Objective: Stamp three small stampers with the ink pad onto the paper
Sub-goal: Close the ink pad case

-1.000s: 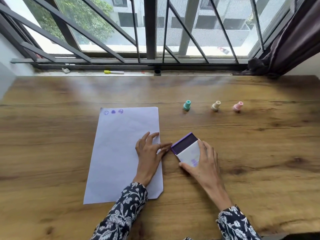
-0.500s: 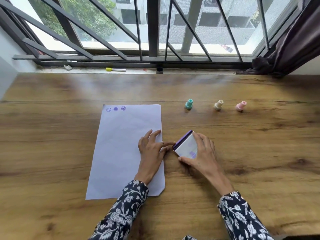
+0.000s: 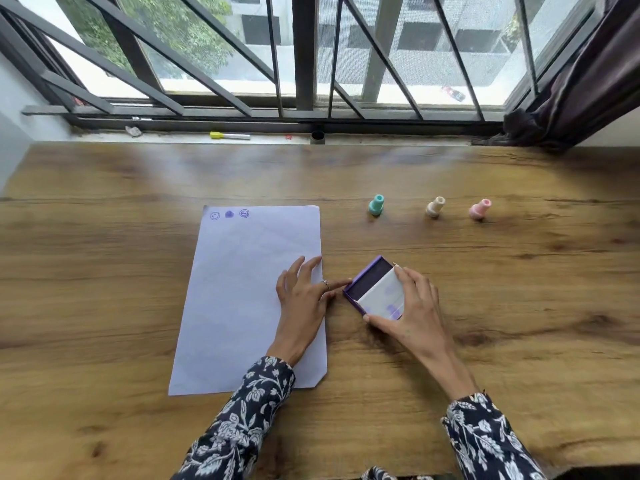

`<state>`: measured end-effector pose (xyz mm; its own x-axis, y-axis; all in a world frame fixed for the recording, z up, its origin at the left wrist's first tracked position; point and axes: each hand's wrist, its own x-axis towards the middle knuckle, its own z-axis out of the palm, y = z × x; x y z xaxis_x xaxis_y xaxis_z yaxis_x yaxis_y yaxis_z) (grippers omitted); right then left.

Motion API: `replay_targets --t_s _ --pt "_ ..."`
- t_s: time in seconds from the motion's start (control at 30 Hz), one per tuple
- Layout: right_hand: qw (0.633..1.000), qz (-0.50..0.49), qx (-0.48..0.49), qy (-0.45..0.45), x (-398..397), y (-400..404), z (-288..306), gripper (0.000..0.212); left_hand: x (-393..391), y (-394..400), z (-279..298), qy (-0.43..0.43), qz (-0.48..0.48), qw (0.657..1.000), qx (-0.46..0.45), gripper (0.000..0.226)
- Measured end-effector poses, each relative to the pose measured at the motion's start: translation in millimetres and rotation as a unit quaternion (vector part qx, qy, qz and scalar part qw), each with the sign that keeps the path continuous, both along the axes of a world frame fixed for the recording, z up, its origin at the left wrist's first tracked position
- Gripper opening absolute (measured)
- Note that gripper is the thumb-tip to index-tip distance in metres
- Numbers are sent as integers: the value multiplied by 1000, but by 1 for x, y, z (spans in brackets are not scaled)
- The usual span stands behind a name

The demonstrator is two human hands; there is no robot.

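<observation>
The ink pad point(image 3: 375, 289) sits on the table point(image 3: 519, 306), half covered by its white lid, gripped by the right hand point(image 3: 412, 313); the left hand point(image 3: 303, 299) rests open on the paper point(image 3: 242, 289), forefinger touching the pad's corner. Three stampers point(image 3: 433, 207) stand well beyond, nearer the right hand.

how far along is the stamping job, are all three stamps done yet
Looks nearly finished. Done: three purple prints sit in a row at the paper's top left, and the teal stamper, cream stamper and pink stamper stand apart on the table, untouched. In hand: the right hand holds the ink pad's white lid partly over the pad, the left hand steadying it. Left: seemingly only closing it.
</observation>
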<state>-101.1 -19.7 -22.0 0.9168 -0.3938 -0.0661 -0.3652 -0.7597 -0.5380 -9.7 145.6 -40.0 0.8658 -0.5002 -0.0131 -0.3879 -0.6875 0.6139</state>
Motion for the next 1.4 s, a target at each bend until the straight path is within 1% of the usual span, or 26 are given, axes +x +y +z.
replay_targets --t_s 0.47,0.67,0.87,0.93,0.97,1.03,1.1,1.13,1.2,1.27,1.4 --pt "1000 11 -15 2 4 0 -2 98 0 0 0 -4 -4 1000 6 37" --pt "1000 14 -15 4 17 2 -6 98 0 0 -2 5 -1 1000 -7 36" --pt "1000 14 2 -6 25 4 -6 97 0 0 1 21 -4 1000 -1 32" --pt "999 10 33 -16 23 1 -5 95 -4 0 3 6 14 1000 -1 28" --pt "998 -4 64 -24 21 -1 -3 91 -7 1 4 -5 35 999 -8 24" --pt "991 -43 122 -42 19 -8 0 76 -14 4 7 -31 94 995 -24 13" --pt "987 -68 136 -58 16 -14 0 54 -22 7 7 -48 129 990 -11 5" --pt "986 -77 131 -64 14 -17 0 46 -26 6 7 -46 129 991 3 8" --pt "985 -94 124 -73 11 -21 -1 37 -33 1 7 -23 108 994 18 14" --pt "983 -107 120 -85 8 -23 -2 30 -37 -9 9 -10 92 996 10 15" --pt "972 -153 126 -123 -3 -36 -6 25 -36 -37 12 -21 60 998 10 26"
